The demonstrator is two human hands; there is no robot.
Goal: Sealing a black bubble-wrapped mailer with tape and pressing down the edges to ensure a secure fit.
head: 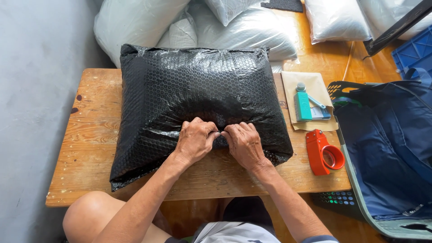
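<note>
On the low wooden table (pixel 90 135) in front of us lies a big black parcel (pixel 189 90) wrapped in bubble wrap. It is fat like a pillow and covers most of the table top. We press both our hands on its near edge, close to the middle. Our left hand (pixel 195 140) is curled shut, and its fingers pinch a fold of the shiny wrap. Our right hand (pixel 244 143) is curled the same way and grips the wrap just beside it. The knuckles of the two hands touch.

To the right of the parcel sits an orange tape holder (pixel 323 153) near the table edge. Behind it a brown envelope (pixel 310 81) lies flat, with a small teal tool (pixel 303 104) on top. A dark blue bag (pixel 387 139) sits in a basket beside the table. Past the far end of the table we see puffy white bags (pixel 252 31) piled on the floor. Our bare knee (pixel 90 211) pokes out under the near left corner.
</note>
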